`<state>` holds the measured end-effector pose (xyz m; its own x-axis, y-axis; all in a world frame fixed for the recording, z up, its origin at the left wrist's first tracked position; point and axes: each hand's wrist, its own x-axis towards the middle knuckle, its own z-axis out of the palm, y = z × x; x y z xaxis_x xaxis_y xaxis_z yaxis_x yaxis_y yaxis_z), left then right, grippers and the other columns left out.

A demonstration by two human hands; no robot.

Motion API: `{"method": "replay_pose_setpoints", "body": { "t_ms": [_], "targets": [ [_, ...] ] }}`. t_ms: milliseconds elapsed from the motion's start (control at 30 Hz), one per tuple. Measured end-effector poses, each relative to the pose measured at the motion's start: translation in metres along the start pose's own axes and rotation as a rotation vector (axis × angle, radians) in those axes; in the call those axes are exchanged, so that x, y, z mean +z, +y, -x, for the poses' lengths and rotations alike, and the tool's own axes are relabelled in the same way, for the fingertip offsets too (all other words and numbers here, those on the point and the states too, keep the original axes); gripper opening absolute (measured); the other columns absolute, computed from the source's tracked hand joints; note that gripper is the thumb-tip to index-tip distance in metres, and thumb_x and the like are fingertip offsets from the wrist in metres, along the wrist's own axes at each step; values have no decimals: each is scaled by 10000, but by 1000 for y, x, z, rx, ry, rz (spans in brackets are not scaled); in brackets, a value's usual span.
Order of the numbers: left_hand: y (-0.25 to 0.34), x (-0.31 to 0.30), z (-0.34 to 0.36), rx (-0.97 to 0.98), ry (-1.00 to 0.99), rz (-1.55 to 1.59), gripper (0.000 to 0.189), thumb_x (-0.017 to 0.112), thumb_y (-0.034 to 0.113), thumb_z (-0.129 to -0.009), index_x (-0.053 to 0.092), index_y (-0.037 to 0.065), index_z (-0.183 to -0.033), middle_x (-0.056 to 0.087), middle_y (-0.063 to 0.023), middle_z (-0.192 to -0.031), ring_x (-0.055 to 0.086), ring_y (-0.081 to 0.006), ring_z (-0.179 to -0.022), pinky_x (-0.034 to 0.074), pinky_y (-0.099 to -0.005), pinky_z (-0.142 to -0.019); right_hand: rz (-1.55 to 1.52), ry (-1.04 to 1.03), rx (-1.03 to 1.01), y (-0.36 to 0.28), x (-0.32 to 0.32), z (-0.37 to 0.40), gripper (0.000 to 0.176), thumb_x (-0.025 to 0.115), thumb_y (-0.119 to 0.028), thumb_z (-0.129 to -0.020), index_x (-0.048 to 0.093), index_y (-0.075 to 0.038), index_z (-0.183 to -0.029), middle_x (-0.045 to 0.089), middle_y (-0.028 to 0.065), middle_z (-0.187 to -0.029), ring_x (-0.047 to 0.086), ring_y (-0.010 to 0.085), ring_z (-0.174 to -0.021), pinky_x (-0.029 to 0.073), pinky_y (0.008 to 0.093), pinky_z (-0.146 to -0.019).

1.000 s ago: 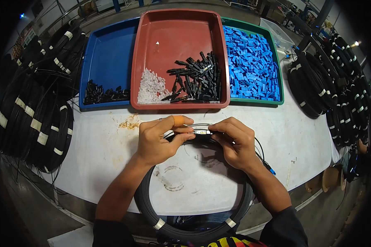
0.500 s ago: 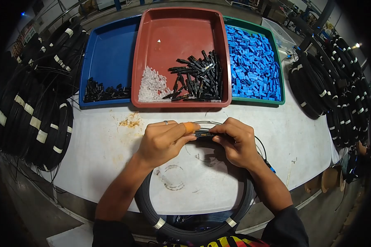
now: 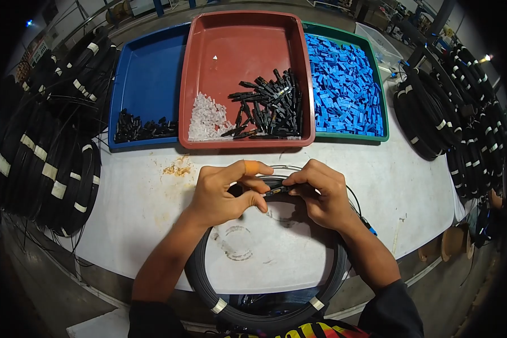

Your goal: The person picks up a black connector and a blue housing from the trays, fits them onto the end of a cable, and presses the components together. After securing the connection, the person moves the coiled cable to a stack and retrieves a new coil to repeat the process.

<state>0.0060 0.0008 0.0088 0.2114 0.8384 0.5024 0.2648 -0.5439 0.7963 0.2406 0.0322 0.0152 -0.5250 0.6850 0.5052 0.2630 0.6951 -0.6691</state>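
Note:
My right hand [image 3: 325, 192] pinches a small black connector [image 3: 277, 191] between thumb and fingers, at the far side of a coil of black cable [image 3: 200, 275]. My left hand [image 3: 222, 188], with an orange wrap [image 3: 252, 167] on one finger, has its thumb and index finger spread apart. One of its bent fingers lies right at the connector's left end. Pale bands hold the coil together near my body. To the right of my right hand, a thin cable end with a blue tip [image 3: 372, 230] rests on the table.
A red tray [image 3: 225, 50] holds white pieces [image 3: 207, 117] and black connector parts [image 3: 270, 107]. Beside it stand a blue tray [image 3: 149, 67] with black pieces and a green tray [image 3: 385, 127] full of blue parts. Cable coils [image 3: 45, 163] crowd both sides of the white table [image 3: 135, 225].
My left thumb has come away from the connector and dropped lower, opening the hand. The connector has tilted slightly in my right hand.

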Motion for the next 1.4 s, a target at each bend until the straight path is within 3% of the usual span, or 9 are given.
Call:
{"method": "replay_pose_setpoints", "body": {
  "t_ms": [133,300,433,533,667,733,767,867,1400],
  "targets": [
    [-2,-6,-4,37,-127,92,495,902,-98,-615,735,-27,-1075,771,-128,-881,756,-147,-809,600,-236,-662,-10,-37,-27,0,-3,-1,323,711,145,-721,717,-22,-997,605,102,-833,638,267,-704,503,360,-630],
    [6,-7,-3,-211,-134,183,414,826,-151,-652,741,-45,-1043,774,-98,-873,776,-171,-806,615,-264,-661,-45,-53,-51,0,-2,0,327,694,152,-688,710,-11,-970,599,106,-824,640,277,-707,510,364,-626],
    [2,-5,-3,-148,-85,171,369,807,-151,-678,741,-46,-1025,771,-108,-852,778,-175,-767,607,-251,-637,-4,-42,-44,0,1,0,322,689,148,-658,703,-10,-938,589,106,-809,641,285,-708,509,362,-615],
    [5,-7,-4,-96,-217,83,344,800,-137,-701,740,-43,-1026,775,-128,-850,777,-178,-736,598,-234,-625,16,-108,-63,2,-3,-2,316,687,145,-653,699,-14,-926,582,101,-797,641,293,-708,503,371,-611],
    [5,-4,-4,-136,-145,109,297,797,-129,-703,746,-49,-985,780,-134,-849,780,-178,-748,600,-236,-625,14,-91,-38,0,-6,-4,314,670,162,-647,688,-10,-910,577,100,-799,642,296,-716,524,379,-623],
    [0,-1,-1,-59,-53,90,332,875,-92,-663,745,-55,-966,766,-90,-776,773,-156,-736,599,-227,-636,-22,-77,-16,-1,-2,-3,316,672,166,-645,686,-4,-910,574,105,-802,639,300,-717,522,379,-625],
    [0,-2,0,-104,-44,162,268,782,-134,-711,749,-52,-964,777,-113,-840,781,-182,-758,609,-244,-629,-57,-51,0,-1,1,-2,317,674,170,-643,684,1,-911,572,109,-804,637,304,-719,521,378,-628],
    [9,-3,-6,-6,-140,22,258,758,-142,-724,746,-60,-968,775,-125,-859,782,-199,-754,624,-248,-659,-27,-79,-2,0,-7,-3,319,677,175,-634,680,11,-907,571,118,-810,630,317,-720,514,385,-628],
    [1,-1,3,29,-100,-24,377,797,-140,-675,773,-18,-1031,772,-134,-836,777,-182,-738,617,-255,-633,-84,-84,-6,2,1,2,337,653,148,-653,693,-10,-948,581,115,-812,620,308,-765,486,388,-646]
  ]
}}
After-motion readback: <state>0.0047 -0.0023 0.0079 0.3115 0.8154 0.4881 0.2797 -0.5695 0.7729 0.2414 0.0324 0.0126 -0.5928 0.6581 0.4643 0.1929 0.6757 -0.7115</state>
